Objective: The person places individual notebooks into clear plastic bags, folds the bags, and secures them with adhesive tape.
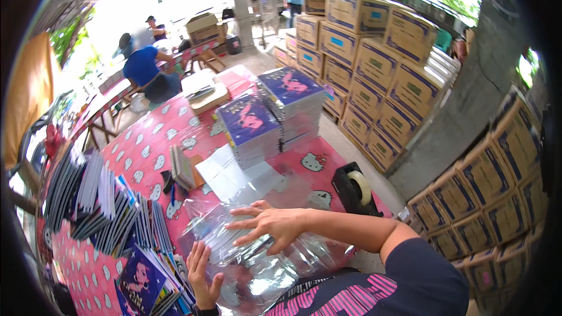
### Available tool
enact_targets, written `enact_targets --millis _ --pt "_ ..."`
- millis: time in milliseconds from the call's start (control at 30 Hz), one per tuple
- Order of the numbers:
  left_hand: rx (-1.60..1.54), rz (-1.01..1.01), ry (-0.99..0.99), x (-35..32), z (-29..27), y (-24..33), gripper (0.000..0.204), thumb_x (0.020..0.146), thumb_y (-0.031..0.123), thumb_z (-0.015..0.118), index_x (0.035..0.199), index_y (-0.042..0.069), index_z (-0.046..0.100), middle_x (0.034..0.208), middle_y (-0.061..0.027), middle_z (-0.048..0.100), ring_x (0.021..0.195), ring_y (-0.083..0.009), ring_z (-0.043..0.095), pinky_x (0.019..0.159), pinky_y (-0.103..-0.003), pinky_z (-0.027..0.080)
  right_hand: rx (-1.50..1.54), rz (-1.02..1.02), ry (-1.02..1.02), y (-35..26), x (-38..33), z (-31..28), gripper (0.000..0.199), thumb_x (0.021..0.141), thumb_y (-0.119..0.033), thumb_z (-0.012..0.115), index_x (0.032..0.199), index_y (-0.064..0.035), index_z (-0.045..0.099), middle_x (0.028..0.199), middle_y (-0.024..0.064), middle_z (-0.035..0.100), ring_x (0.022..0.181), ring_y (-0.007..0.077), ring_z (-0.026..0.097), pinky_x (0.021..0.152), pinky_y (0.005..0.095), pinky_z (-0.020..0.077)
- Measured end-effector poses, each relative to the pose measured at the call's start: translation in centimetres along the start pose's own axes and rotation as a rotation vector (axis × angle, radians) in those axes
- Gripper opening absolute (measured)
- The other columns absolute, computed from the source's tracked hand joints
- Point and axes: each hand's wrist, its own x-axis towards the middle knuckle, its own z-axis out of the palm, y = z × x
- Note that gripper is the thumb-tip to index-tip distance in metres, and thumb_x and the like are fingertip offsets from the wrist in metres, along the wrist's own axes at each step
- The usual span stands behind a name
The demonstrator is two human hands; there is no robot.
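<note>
My right hand (269,225) lies flat with spread fingers on top of a bundle wrapped in clear plastic (257,251) at the near edge of the table. My left hand (203,275) presses against the bundle's left side from below, fingers up. The plastic is crinkled and shiny, and what is inside shows only dimly. Purple notebooks (143,278) lie fanned just left of my left hand.
The table has a pink cartoon-cat cloth (146,146). On it are two tall stacks of purple books (275,114), loose clear sheets (234,175), a black tape dispenser (354,190) and fanned dark books (93,199). Cardboard boxes (374,64) are piled at right. People sit and stand farther back.
</note>
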Motion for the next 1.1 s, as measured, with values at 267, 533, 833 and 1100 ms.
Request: enact_targets --millis 267,533,833,1100 --pt "0.251 0.035 -0.234 2.2 0.8 1.8 0.075 0.087 0.06 0.04 0.132 0.001 0.046 0.142 -0.0138 0.039 0.138 -0.0374 0.019 0.11 -0.052 0.001 -0.028 0.039 -0.081 0.3 0.7 0.0 0.079 0.055 -0.025 0.074 0.13 -0.0272 0.051 0.152 0.0043 0.019 0.141 0.032 0.006 0.1 0.0683 0.0201" --pt "0.229 0.21 -0.105 -0.2 0.1 0.4 0.068 0.084 0.046 0.054 0.134 0.001 0.042 0.137 -0.0206 0.041 0.128 -0.0354 0.037 0.109 -0.049 0.023 -0.013 0.026 -0.087 0.1 0.9 0.4 0.083 0.052 -0.041 0.082 0.129 -0.0271 0.052 0.152 0.0069 0.018 0.141 0.0338 0.0 0.097 0.0713 0.0231" --pt "0.191 0.22 -0.345 3.3 0.6 2.1 0.091 0.071 0.071 0.055 0.131 0.003 0.048 0.14 -0.0184 0.039 0.135 -0.0392 0.025 0.109 -0.049 0.017 0.026 0.103 -0.146 -1.1 2.3 0.1 0.076 0.05 -0.048 0.082 0.12 -0.0288 0.061 0.15 0.0129 0.023 0.139 0.0408 0.005 0.097 0.0694 0.0241" --pt "0.267 0.252 -0.351 4.0 1.3 3.0 0.094 0.053 0.045 0.081 0.131 0.005 0.048 0.141 -0.0154 0.039 0.134 -0.0388 0.026 0.108 -0.048 0.024 0.586 0.429 0.235 4.8 3.6 -0.9 0.093 0.078 -0.071 0.048 0.141 -0.0063 0.029 0.136 0.0242 0.04 0.125 0.0343 0.04 0.104 0.0373 0.0312"
